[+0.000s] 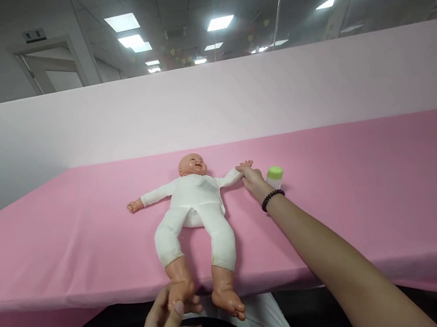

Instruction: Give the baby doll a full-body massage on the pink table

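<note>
A baby doll (195, 195) lies on its back on the pink-covered table, its head away from me and both arms spread. Its body is white cloth; head, hands and feet are tan and shiny. My left hand (167, 320) is closed around the doll's foot on the left, at the table's front edge. The other foot hangs free over that edge. With fingers and thumb, my right hand (253, 180) grips the doll's arm near the wrist, on the right. Just beyond my right wrist stands a small container with a green lid (275, 173), partly hidden by that wrist.
The pink cover (373, 188) spreads over the table and drapes down its front. A low white wall (208, 104) runs along the back, with glass panes above it. My lap is just below the front edge.
</note>
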A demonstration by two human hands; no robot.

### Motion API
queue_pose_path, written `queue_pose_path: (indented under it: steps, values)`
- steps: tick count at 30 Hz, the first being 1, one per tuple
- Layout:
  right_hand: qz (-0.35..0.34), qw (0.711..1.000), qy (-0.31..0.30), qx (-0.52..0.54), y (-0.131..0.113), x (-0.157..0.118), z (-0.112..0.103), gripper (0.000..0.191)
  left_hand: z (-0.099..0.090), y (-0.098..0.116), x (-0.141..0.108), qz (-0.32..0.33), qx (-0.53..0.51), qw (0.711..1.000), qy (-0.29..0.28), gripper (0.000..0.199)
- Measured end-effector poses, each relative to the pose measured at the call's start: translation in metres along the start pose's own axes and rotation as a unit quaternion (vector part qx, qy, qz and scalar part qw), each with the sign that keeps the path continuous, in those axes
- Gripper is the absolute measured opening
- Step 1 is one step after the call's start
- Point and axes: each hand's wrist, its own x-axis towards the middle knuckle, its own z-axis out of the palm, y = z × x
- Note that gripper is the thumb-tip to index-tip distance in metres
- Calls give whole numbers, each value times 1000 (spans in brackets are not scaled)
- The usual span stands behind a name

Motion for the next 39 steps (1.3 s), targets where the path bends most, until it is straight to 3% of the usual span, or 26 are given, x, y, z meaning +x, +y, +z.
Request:
queue_pose_path:
  steps: [3, 7, 10, 15, 18, 23, 26, 28, 30, 32, 33, 34, 36, 39]
  values:
    - [93, 992, 26, 84, -6, 4, 17, 39, -3, 19, -4, 71, -25, 992, 105, 58]
    - [118, 983, 66, 125, -11, 2, 23, 49, -12, 31, 5, 160, -15, 968, 192, 67]
    - [136, 978, 73, 138, -13, -4, 22, 56, -21, 30, 18, 155, -56, 967, 196, 69]
    - [167, 972, 52, 158, -19, -15, 25, 62, -28, 24, 32, 144, -154, 964, 162, 56]
    - [141, 976, 69, 149, -27, -19, 32, 58, -30, 26, 35, 192, -89, 959, 190, 50]
    - [-11, 991, 80, 108, -45, -37, 45, 54, -34, 60, 58, 305, 92, 924, 211, 46]
    - [-161, 985, 11, 55, -54, -57, 51, 55, -22, 89, 89, 347, 164, 906, 180, 40]
    - [-289, 952, -96, -14, -55, -69, 54, 52, -7, 101, 113, 363, 227, 893, 138, 32]
    - [-402, 882, -223, -107, -53, -77, 55, 47, 6, 108, 130, 366, 279, 881, 112, 27]
    - [-449, 827, -286, -180, -51, -80, 55, 45, 12, 110, 134, 372, 293, 873, 115, 27]
    - [-447, 825, -287, -192, -51, -80, 55, 45, 11, 111, 130, 377, 285, 872, 125, 29]
    - [-430, 842, -270, -182, -51, -78, 54, 47, 7, 110, 122, 381, 268, 874, 137, 31]
    - [-362, 904, -198, -115, -53, -70, 52, 52, -8, 103, 97, 377, 218, 884, 168, 36]
    - [-184, 982, -33, 9, -49, -50, 43, 58, -38, 72, 53, 324, 162, 907, 217, 43]
